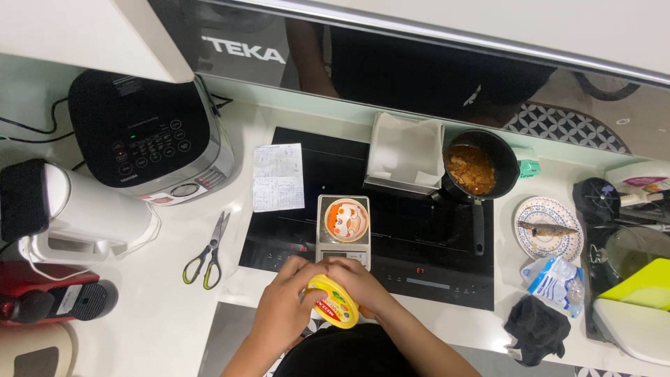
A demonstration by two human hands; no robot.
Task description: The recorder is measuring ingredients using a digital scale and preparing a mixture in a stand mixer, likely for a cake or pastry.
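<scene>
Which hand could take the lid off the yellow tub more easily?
Probably the right hand: it lies over the top of the yellow tub, while the left hand wraps its side and steadies it.

Both forearms entered from the bottom edge and converged at centre. The left hand [283, 301] was cupped, fingers curled inward, knuckles up. The right hand [359, 283] lay opposite it, fingers bent and closed toward the left. Fingertips of the two hands nearly met. Wrists were bare.
</scene>
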